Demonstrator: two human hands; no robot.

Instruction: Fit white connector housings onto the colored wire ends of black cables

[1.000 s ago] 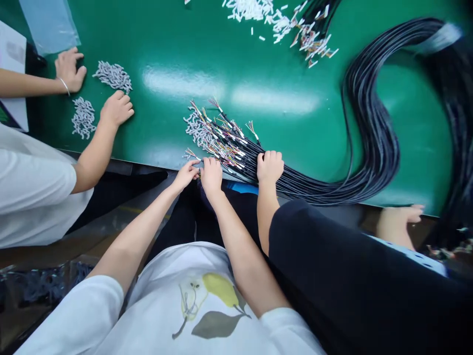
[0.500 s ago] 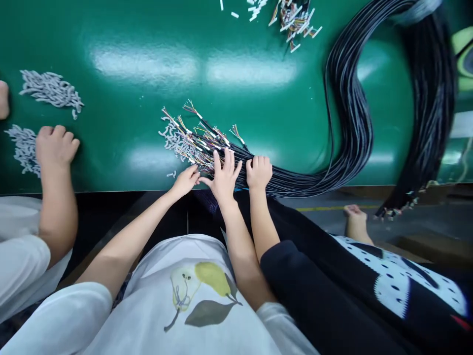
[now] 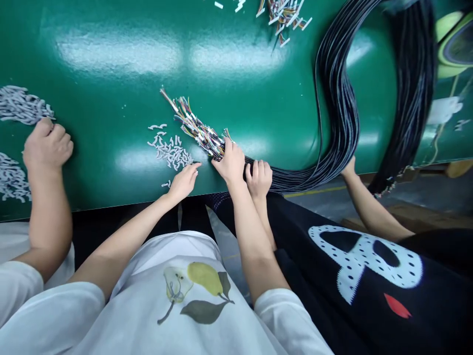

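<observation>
Right grip point(image 3: 232, 161): grasping the black cable bundle point(image 3: 339, 106) just behind its coloured wire ends point(image 3: 201, 130), which point away up and left
Left grip point(image 3: 182, 183): released, forefinger stretched out, just beside the pile of grey tubes point(image 3: 170, 152)
Co-worker's hand point(image 3: 259, 178): closed over the same bundle, just right of the right grip
Table edge point(image 3: 125, 201): just on the near side of both grips, forearms crossing it
Open room: beyond both grips, a broad green stretch of table point(image 3: 111, 113) reaches the white connectors point(image 3: 284, 22); left of the left grip, more green past the tubes towards a neighbour's fist point(image 3: 50, 145)
Labels: white tags among the wire ends beyond the right grip, too small to read from here
</observation>
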